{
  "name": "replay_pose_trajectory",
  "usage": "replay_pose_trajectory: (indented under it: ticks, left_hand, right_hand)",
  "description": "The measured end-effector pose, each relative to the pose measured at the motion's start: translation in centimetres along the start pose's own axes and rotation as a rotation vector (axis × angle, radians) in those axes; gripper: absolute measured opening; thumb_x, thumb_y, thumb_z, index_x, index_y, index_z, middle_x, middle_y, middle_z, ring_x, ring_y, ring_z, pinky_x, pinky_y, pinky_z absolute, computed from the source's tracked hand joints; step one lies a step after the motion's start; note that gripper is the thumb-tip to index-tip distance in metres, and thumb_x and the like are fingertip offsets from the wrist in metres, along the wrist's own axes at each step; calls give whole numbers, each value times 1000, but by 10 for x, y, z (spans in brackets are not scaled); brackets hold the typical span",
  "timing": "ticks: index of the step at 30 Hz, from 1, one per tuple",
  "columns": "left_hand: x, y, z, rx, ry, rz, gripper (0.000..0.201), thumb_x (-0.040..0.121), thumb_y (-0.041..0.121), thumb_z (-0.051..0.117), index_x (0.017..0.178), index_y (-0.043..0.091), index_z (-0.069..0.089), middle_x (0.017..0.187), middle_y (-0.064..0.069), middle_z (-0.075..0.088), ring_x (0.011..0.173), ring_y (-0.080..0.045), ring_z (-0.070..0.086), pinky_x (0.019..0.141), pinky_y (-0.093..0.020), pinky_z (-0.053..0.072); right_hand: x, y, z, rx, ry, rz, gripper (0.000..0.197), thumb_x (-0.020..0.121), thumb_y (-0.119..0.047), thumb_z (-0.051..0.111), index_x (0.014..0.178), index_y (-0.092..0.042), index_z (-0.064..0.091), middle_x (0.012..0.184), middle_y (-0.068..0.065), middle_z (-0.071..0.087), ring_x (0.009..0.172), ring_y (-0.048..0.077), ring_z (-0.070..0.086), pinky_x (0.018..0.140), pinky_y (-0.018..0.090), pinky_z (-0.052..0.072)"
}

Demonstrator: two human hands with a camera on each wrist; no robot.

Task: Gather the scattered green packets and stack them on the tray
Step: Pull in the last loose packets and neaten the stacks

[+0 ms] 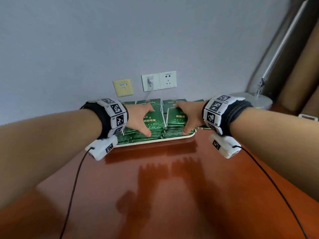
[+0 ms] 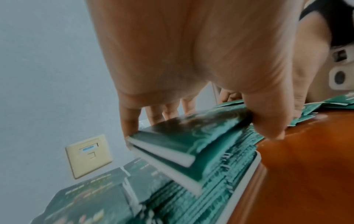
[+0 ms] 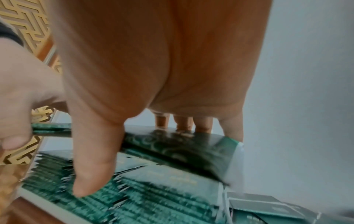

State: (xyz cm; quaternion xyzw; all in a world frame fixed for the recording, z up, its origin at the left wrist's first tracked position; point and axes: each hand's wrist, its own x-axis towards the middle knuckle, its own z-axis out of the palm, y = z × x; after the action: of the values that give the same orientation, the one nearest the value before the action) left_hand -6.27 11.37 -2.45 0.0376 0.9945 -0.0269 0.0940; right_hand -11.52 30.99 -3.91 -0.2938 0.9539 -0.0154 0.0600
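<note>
Nearly all the flat, glossy green foil packets (image 1: 151, 133) lay piled in stacks on the shallow white rectangular tray (image 1: 155, 141), which sat on the polished reddish-brown wooden table (image 1: 172, 187) against the wall. The left hand (image 1: 138, 118) gripped a small bundle over the tray's left half, fingers (image 2: 130, 121) and thumb clamping its ends. The right hand (image 1: 188, 116) gripped another over the right half. A few loose packets (image 2: 325, 103) lay just beside the tray's right end — apparently the last to gather.

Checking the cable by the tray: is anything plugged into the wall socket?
Plugged in. A white plug sits in the left socket plate with its cable hanging down behind the green packets; the right socket is empty.
</note>
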Motion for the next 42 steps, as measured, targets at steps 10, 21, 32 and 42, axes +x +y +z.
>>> replay_pose_trajectory:
  ticks: [10,21,32,42]
  left_hand:
    - [86,-26,-34,17,-24,-75,97,75,45,76,149,19,20,148,-6,38,129,-23,43,97,-27,36]
    - [154,-48,-32,53,-70,-42,97,69,48,79,146,22,26,145,-4,42,126,-22,47,106,-37,39]
    - [159,-50,-24,67,-128,-16,87,74,42,78,145,24,31,137,-1,50,120,-20,51,98,-29,38]
    - [160,-52,-14,89,-81,5,75,77,41,75,141,24,38,134,1,52,117,-17,53,88,-23,36]
  right_hand:
    - [92,35,-43,-116,-38,43,91,72,-37,80,142,-11,29,132,9,51,115,28,53,92,37,46]
    - [194,58,-45,-255,-134,84,89,76,-43,75,146,-14,30,139,7,48,122,26,50,92,32,42]
    - [218,48,-39,-287,-204,-3,82,79,-45,72,147,-24,32,137,4,51,123,26,50,101,39,40]
    - [223,52,-20,-253,-118,-39,64,84,-30,69,142,-23,42,131,2,55,116,21,55,82,23,37]
